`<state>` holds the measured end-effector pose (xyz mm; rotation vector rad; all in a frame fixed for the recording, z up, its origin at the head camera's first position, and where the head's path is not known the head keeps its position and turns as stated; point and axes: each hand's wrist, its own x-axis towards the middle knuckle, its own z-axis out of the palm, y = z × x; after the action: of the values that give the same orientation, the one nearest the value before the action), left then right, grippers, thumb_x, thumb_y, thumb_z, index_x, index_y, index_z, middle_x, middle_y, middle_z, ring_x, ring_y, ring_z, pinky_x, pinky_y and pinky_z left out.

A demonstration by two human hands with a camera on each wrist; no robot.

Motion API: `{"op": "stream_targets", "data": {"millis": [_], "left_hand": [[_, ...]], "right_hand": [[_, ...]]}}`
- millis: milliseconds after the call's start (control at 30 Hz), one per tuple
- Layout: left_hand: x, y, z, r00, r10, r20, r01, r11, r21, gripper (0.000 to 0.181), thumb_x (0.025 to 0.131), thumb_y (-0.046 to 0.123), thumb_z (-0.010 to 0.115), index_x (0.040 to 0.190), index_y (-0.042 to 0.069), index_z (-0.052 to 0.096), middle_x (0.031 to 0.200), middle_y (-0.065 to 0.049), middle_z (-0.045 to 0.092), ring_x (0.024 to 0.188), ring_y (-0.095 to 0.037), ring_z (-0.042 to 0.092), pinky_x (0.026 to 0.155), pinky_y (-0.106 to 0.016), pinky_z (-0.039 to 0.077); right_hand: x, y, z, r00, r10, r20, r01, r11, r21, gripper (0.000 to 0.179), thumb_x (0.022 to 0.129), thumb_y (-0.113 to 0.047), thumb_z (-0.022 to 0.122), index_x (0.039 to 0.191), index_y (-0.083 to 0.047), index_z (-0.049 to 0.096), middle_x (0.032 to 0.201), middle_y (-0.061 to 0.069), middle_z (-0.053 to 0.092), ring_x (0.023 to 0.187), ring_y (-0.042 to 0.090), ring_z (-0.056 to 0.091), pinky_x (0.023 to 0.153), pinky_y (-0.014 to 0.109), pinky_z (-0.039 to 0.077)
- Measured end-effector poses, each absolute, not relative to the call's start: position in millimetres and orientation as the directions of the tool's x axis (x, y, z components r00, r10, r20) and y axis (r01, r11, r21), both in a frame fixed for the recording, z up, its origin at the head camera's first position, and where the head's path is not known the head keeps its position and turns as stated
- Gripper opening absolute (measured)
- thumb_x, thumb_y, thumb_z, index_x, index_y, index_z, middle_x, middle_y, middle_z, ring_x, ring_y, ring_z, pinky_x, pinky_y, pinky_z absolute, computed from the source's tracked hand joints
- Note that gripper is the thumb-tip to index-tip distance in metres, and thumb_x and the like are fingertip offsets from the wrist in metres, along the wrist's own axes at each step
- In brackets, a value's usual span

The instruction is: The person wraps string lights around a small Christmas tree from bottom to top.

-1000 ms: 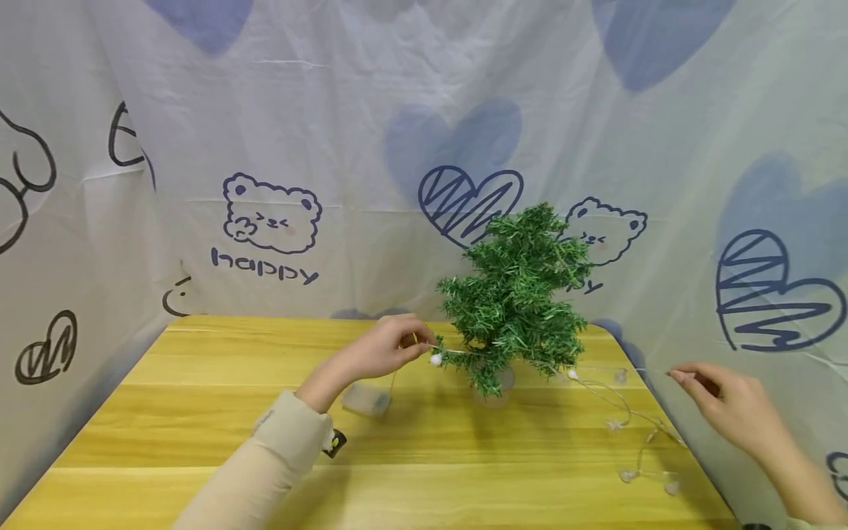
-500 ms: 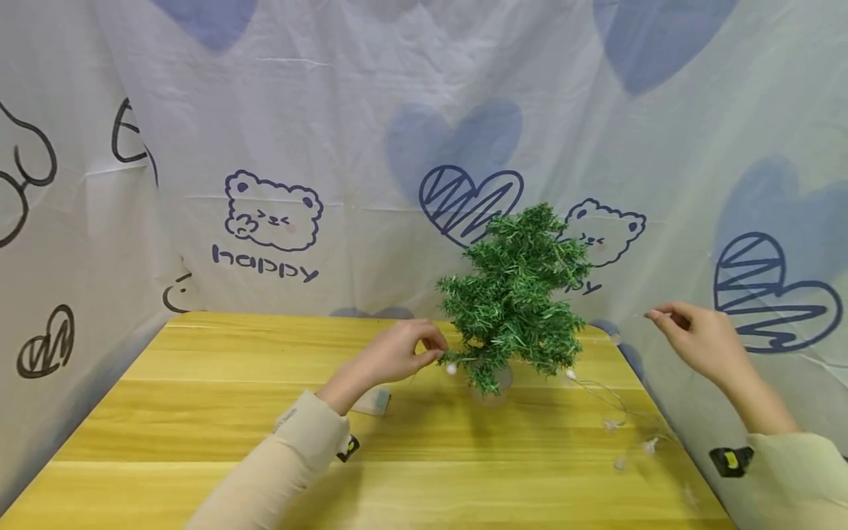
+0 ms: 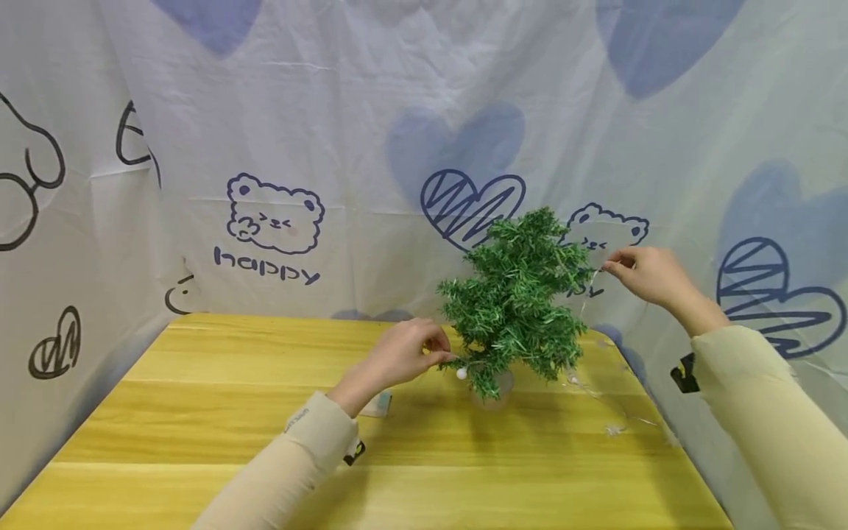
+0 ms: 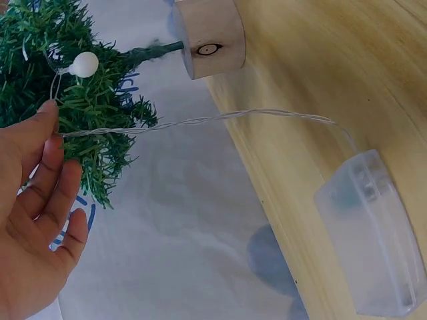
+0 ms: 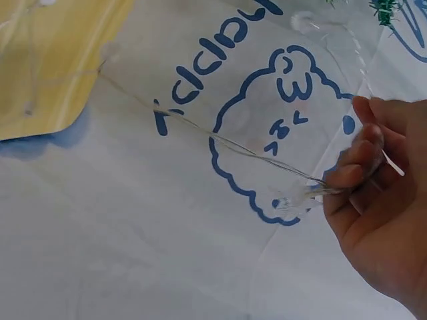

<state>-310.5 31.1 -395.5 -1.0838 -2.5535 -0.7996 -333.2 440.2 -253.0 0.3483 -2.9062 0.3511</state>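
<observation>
A small artificial Christmas tree (image 3: 517,302) stands at the right of the table on a round wooden base (image 4: 217,40). At its lower left branch my left hand (image 3: 407,357) pinches the clear wire of a string light between thumb and fingertip. Close by that pinch is a round white bulb (image 4: 85,65). From there a twisted wire runs to a translucent battery box (image 4: 373,233) on the table. Right of the tree, level with its middle branches, my right hand (image 3: 652,276) grips another stretch of the string light (image 5: 227,145), fingers curled round it. Some wire is hidden among the needles.
The yellow wood-grain table (image 3: 218,419) ends at the back and right against a hanging white cloth (image 3: 371,147) printed with hearts and bears. Loose bulbs and wire (image 3: 612,429) trail over the table's right side.
My right hand has risen and moved left toward the tree, drawing the string light along. The left hand has shifted slightly right, keeping its pinch at the lower branch.
</observation>
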Motion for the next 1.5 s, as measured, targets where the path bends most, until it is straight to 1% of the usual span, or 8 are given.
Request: {"op": "stream_targets", "data": {"millis": [267, 567, 767, 867, 1067, 1200, 1400, 1500], "left_hand": [[-322.3, 27.7, -382.7, -0.685, 0.558, 0.469, 0.725, 0.462, 0.51, 0.012, 0.095, 0.027, 0.079, 0.096, 0.015, 0.075, 0.089, 0.007, 0.068, 0.079, -0.006, 0.062, 0.072, -0.024, 0.055], [-369.7, 24.1, -284.9, -0.743, 0.449, 0.496, 0.665, 0.411, 0.624, 0.019, 0.106, 0.021, 0.063, 0.115, 0.005, 0.07, 0.106, -0.005, 0.07, 0.096, -0.018, 0.065, 0.09, -0.032, 0.055], [-410.2, 53.6, -233.0, -0.741, 0.512, 0.434, 0.654, 0.403, 0.64, 0.027, 0.11, 0.027, 0.055, 0.125, 0.008, 0.067, 0.119, -0.007, 0.067, 0.107, -0.02, 0.064, 0.094, -0.039, 0.053], [-430.0, 74.1, -224.3, -0.733, 0.581, 0.355, 0.641, 0.416, 0.645, 0.03, 0.11, 0.027, 0.053, 0.128, 0.006, 0.065, 0.119, -0.011, 0.066, 0.106, -0.025, 0.064, 0.091, -0.041, 0.053], [-453.7, 106.3, -226.4, -0.711, 0.677, 0.19, 0.568, 0.393, 0.723, 0.03, 0.11, 0.026, 0.057, 0.13, 0.005, 0.067, 0.122, -0.01, 0.065, 0.087, -0.022, 0.057, 0.095, -0.053, 0.049], [-459.9, 117.5, -227.5, -0.715, 0.674, 0.186, 0.549, 0.376, 0.746, 0.028, 0.109, 0.029, 0.059, 0.125, 0.01, 0.07, 0.12, -0.008, 0.068, 0.075, -0.016, 0.05, 0.083, -0.051, 0.048], [-468.4, 128.6, -226.3, -0.721, 0.673, 0.164, 0.546, 0.406, 0.733, 0.03, 0.11, 0.024, 0.057, 0.132, 0.009, 0.07, 0.136, -0.01, 0.065, 0.113, -0.019, 0.061, 0.087, -0.038, 0.051], [-472.1, 133.4, -227.8, -0.716, 0.68, 0.157, 0.539, 0.397, 0.743, 0.03, 0.109, 0.019, 0.057, 0.134, 0.006, 0.069, 0.141, -0.011, 0.063, 0.127, -0.023, 0.058, 0.099, -0.038, 0.051]], "right_hand": [[-356.9, 431.1, -239.4, -0.945, -0.293, 0.143, -0.315, 0.934, -0.168, 0.031, 0.109, -0.021, 0.056, 0.112, 0.007, 0.07, 0.1, 0.022, 0.072, 0.083, 0.034, 0.067, 0.073, 0.053, 0.054], [-373.4, 415.5, -219.7, -0.947, -0.315, 0.07, -0.322, 0.922, -0.214, 0.028, 0.111, -0.025, 0.053, 0.098, -0.002, 0.063, 0.089, 0.013, 0.068, 0.078, 0.029, 0.067, 0.068, 0.045, 0.052], [-382.4, 409.1, -206.7, -0.954, -0.3, 0.023, -0.293, 0.908, -0.299, 0.028, 0.11, -0.027, 0.055, 0.098, -0.002, 0.062, 0.094, 0.014, 0.064, 0.076, 0.026, 0.064, 0.068, 0.042, 0.052], [-384.8, 405.5, -198.1, -0.955, -0.296, -0.017, -0.271, 0.893, -0.36, 0.028, 0.11, -0.028, 0.055, 0.102, -0.002, 0.063, 0.108, 0.016, 0.062, 0.074, 0.023, 0.058, 0.071, 0.041, 0.054], [-396.0, 393.1, -191.2, -0.943, -0.31, -0.119, -0.226, 0.862, -0.453, 0.031, 0.112, -0.023, 0.048, 0.118, 0.003, 0.065, 0.075, 0.004, 0.05, 0.06, 0.018, 0.037, 0.066, 0.037, 0.042], [-405.1, 380.5, -189.5, -0.938, -0.324, -0.122, -0.228, 0.843, -0.487, 0.039, 0.112, -0.021, 0.045, 0.135, 0.007, 0.059, 0.071, -0.001, 0.045, 0.064, 0.017, 0.041, 0.067, 0.037, 0.04], [-410.0, 364.3, -184.8, -0.937, -0.35, -0.021, -0.3, 0.831, -0.469, 0.034, 0.109, -0.015, 0.043, 0.124, 0.006, 0.065, 0.064, -0.003, 0.041, 0.058, 0.014, 0.037, 0.071, 0.037, 0.04], [-412.0, 359.7, -184.7, -0.933, -0.358, 0.026, -0.326, 0.818, -0.474, 0.033, 0.105, -0.006, 0.042, 0.123, 0.004, 0.068, 0.076, 0.004, 0.058, 0.059, 0.015, 0.041, 0.066, 0.035, 0.041]]}}
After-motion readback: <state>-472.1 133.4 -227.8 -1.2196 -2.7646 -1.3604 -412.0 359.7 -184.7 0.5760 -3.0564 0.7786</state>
